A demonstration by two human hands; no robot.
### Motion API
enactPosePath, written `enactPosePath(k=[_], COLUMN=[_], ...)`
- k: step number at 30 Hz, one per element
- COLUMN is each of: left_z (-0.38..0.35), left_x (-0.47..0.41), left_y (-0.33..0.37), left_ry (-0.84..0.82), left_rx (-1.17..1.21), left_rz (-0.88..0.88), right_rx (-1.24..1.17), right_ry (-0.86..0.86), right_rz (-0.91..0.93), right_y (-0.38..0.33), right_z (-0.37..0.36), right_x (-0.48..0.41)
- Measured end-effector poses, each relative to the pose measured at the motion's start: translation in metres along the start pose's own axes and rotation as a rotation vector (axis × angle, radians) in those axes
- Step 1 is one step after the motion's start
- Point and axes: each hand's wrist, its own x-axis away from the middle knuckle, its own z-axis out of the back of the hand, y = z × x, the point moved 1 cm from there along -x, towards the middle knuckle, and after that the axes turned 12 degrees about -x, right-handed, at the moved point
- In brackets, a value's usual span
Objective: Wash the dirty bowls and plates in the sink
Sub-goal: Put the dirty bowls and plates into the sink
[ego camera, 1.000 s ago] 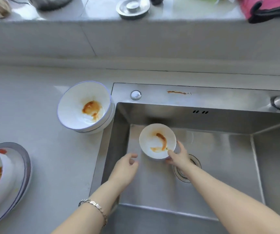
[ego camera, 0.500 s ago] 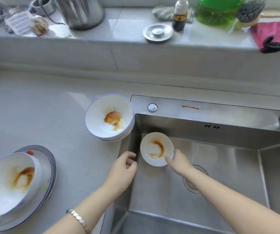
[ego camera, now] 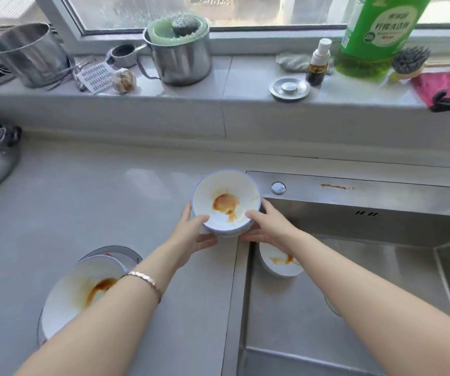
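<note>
Left hand (ego camera: 194,236) and right hand (ego camera: 268,226) are gripping the stack of bowls (ego camera: 225,194) from opposite sides, each thumb hooking over the top bowl's rim and the fingers curling round the outer wall. The stack is sitting at the edge of the counter (ego camera: 82,202), just beside the left rim of the sink (ego camera: 354,191); whether it is resting or already lifting cannot be told.

Likely hazards: the thumbs are pressing on a sauce-soiled inner wall, so the hold may be slipping once weight comes on. Nested bowls may be sliding against one another if the stack is tilting. A small bowl (ego camera: 279,267) is lying in the sink directly beneath the right wrist, so lowering the stack there risks china striking china.

Contents: the top bowl is holding an orange-brown sauce pool. The small bowl is carrying an orange streak. A large bowl (ego camera: 69,294), partly hidden by the left forearm, is sitting on plates (ego camera: 126,252) and showing a brown smear. On the sill, a steel mug (ego camera: 185,61) is holding a green scrubber (ego camera: 164,31).
</note>
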Motion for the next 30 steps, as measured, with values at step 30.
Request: enactPosePath(k=[30], left_z=[-0.198], left_x=[-0.004], left_y=[-0.117], left_ry=[-0.068], left_rx=[-0.788], left_rz=[0.166], right_rx=[-0.287], right_ry=[0.553], right_rz=[-0.084], right_y=[0.130], right_z=[0.299], right_x=[0.033])
